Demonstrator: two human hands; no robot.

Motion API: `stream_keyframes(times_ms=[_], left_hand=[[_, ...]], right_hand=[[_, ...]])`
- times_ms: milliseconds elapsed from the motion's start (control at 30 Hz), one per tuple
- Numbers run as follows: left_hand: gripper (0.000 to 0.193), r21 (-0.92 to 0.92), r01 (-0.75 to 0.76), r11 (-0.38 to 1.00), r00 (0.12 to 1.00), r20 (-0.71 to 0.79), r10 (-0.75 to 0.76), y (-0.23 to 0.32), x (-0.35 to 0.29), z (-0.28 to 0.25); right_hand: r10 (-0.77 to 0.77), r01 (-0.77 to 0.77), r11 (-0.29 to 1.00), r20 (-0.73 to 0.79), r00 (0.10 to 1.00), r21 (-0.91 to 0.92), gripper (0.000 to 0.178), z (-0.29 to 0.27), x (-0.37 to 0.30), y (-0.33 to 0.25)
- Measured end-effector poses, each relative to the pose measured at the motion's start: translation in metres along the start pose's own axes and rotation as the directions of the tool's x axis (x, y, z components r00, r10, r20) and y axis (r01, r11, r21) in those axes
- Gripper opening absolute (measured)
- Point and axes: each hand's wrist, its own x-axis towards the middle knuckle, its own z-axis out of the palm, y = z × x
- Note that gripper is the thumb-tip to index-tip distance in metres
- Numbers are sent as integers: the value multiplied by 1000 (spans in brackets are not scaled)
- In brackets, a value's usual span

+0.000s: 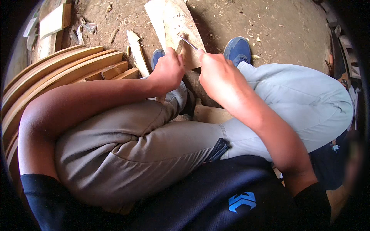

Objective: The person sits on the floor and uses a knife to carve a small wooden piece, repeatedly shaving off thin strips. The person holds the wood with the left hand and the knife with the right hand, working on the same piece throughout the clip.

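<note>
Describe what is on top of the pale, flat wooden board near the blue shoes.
Over the board, a thin, silvery metal rod extends from the right hand, which hides its other end; the left hand covers part of the near end.

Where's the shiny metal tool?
In the head view, top middle: the metal tool sticks out of the right hand, its tip at the pale wooden board.

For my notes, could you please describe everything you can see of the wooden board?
The board looks like pale wood with a darker patch on its face. Its near end sits between the shoes; its far end reaches the picture's top. Whether it leans is unclear. The left hand seems to touch its near end; a thin tool in the right hand slants to its face.
</note>
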Motion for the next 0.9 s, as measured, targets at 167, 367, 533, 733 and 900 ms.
stream_keyframes(times_ms=[167,367,533,733,900], left_hand=[[38,23,-2,1000,1000,13,2,3,-1,-3],[43,35,18,999,999,35,-19,2,4,-2],[46,8,12,1000,998,61,-12,-3,3,-5],[46,-17,-3,1000,997,74,5,-5,4,-5],[47,-21,-9,1000,996,87,11,-6,5,-6]], right_hand=[[0,-21,966,-82,997,-257,26,19,-5,-6],[-42,-10,925,-128,991,-379,27,17,-6,9],[-81,21,915,-132,988,-403,26,10,-5,10],[-108,45,902,-125,986,-429,25,0,-5,10],[-133,37,867,-158,978,-497,26,-6,-3,6]])
